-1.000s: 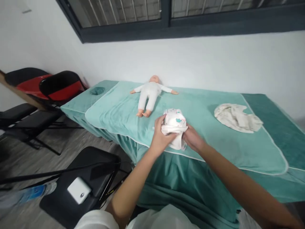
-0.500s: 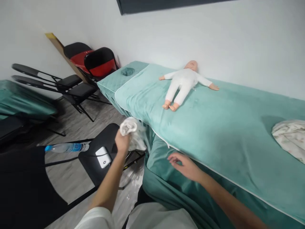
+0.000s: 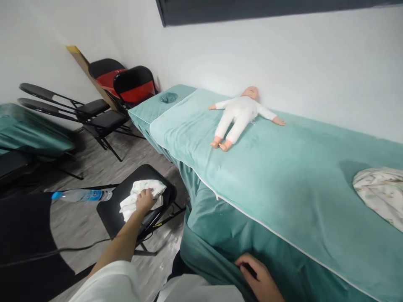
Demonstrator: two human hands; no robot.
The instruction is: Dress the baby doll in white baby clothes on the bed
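Observation:
My left hand (image 3: 146, 200) is on a crumpled white cloth (image 3: 132, 202) with faint marks, its fingers curled into the fabric. The cloth is spread over the seat of a black folding chair (image 3: 110, 213). At the lower edge, my right hand (image 3: 260, 277) is beside the dark green drape of the bed, fingers loosely bent, thumb apart, with nothing visible in it. A baby doll (image 3: 241, 110) in a white suit lies on its back on the green-covered bed (image 3: 283, 167), arms spread and feet toward me.
A plastic water bottle (image 3: 82, 195) with a blue cap lies at the chair's left side. A dark cable (image 3: 63, 251) runs below it. A patterned cloth (image 3: 380, 191) sits on the bed at right. Folding chairs (image 3: 134, 86) stand at the back left, near another green-covered surface (image 3: 28, 130).
My left hand has moved down and left, bringing the bunched white cloth onto the chair seat, where it spreads and hides the white device. My right hand has drawn back toward me.

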